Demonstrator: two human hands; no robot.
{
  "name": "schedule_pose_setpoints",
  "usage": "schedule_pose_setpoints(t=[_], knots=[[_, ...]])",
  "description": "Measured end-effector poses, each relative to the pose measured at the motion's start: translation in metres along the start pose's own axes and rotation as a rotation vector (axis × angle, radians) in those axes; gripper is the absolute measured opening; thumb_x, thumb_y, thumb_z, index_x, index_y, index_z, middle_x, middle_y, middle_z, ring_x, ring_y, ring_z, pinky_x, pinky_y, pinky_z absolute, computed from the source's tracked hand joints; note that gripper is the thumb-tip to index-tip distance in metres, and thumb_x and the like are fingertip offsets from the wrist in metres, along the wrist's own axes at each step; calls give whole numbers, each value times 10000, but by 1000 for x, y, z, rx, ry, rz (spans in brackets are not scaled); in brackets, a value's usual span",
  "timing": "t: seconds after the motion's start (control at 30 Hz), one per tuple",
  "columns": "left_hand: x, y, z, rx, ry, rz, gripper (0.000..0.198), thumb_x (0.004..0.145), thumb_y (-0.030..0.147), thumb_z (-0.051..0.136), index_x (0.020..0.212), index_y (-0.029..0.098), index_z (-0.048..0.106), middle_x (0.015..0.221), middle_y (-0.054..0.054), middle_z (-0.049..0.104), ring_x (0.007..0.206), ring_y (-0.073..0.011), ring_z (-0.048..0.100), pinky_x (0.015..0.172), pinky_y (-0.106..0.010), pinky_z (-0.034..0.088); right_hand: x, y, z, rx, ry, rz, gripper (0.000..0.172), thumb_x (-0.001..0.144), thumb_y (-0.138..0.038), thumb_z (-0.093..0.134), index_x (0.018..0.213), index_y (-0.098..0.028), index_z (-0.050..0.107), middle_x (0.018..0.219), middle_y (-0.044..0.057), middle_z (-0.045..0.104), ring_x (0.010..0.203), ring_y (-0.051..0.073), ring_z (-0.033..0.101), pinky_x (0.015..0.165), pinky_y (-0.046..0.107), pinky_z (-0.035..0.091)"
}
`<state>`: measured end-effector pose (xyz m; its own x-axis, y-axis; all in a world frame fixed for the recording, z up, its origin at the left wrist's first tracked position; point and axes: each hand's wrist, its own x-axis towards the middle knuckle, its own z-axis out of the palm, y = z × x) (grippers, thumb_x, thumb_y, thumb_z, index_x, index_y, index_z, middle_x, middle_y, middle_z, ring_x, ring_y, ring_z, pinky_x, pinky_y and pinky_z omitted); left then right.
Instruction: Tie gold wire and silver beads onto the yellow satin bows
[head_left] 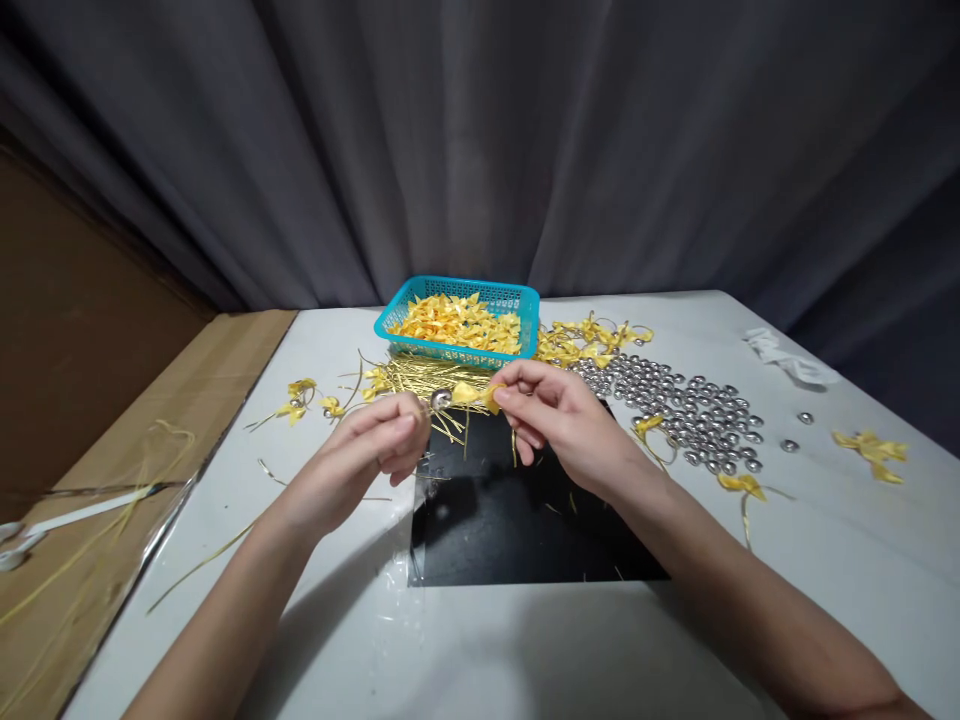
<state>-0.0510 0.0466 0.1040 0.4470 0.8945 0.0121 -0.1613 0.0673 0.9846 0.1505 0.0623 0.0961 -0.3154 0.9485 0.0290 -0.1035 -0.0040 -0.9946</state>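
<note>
What two hands (371, 440) (559, 412) hold is one beaded ribbon (468, 392).

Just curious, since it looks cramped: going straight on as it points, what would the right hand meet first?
Beyond the yellow ribbon it pinches, the right hand would probably meet the silver bead, then the left hand; depth is unclear.

A basket (385, 318) of ribbon bows (457, 322) sits at the back of a table (360, 640), before a curtain (480, 150) — wire ties (421, 378) and a mat (510, 530) in front, beads (697, 420) to the right, cardboard (251, 350) at left.
</note>
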Motion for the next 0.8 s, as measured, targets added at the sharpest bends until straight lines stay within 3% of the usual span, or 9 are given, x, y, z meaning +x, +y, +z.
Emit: schedule_pose_setpoints(t=[0.23, 0.33, 0.43, 0.5, 0.6, 0.8], knots=[[3, -4, 6, -400, 187, 24, 361, 714, 289, 658, 475, 141, 432, 749, -8, 443, 572, -74, 362, 483, -169, 365, 2, 2, 2, -19, -13, -7, 150, 798, -287, 578, 790, -151, 516, 533, -87, 423, 344, 12, 402, 355, 149, 341], [4, -5, 3, -467, 139, -27, 385, 714, 309, 672, 484, 150, 407, 626, 25, 381, 477, -54, 274, 409, -153, 305, 1, 3, 2, -28, -10, 7, 154, 800, -288, 579, 791, -150, 513, 530, -91, 416, 345, 13, 408, 363, 148, 345], [5, -3, 1, -287, 76, -150, 259, 774, 370, 628, 638, 169, 538, 523, 78, 252, 420, -45, 117, 357, -148, 184, 0, 1, 0, -37, -12, 2, 168, 801, -304, 582, 796, -148, 519, 536, -91, 409, 343, 9, 399, 361, 148, 345], [4, -2, 1, -87, 89, -206, 207, 816, 383, 586, 780, 179, 591, 494, 92, 220, 420, -51, 101, 362, -151, 146, 0, 0, -1, -42, -7, -12, 184, 802, -322, 585, 803, -148, 523, 546, -89, 406, 344, 8, 395, 357, 149, 346], [3, -1, 3, 72, 132, -212, 187, 823, 378, 581, 819, 191, 584, 487, 98, 198, 424, -58, 105, 374, -170, 122, 0, -1, -2, -56, 3, -15, 195, 799, -333, 590, 794, -149, 524, 544, -88, 396, 347, 11, 389, 361, 157, 353], [3, -1, 5, 298, 181, -131, 193, 794, 366, 617, 751, 178, 607, 558, 52, 376, 440, -63, 206, 385, -206, 132, 0, 0, -2, -81, -5, 18, 179, 798, -320, 587, 795, -155, 520, 530, -90, 398, 344, 18, 397, 366, 167, 338]])
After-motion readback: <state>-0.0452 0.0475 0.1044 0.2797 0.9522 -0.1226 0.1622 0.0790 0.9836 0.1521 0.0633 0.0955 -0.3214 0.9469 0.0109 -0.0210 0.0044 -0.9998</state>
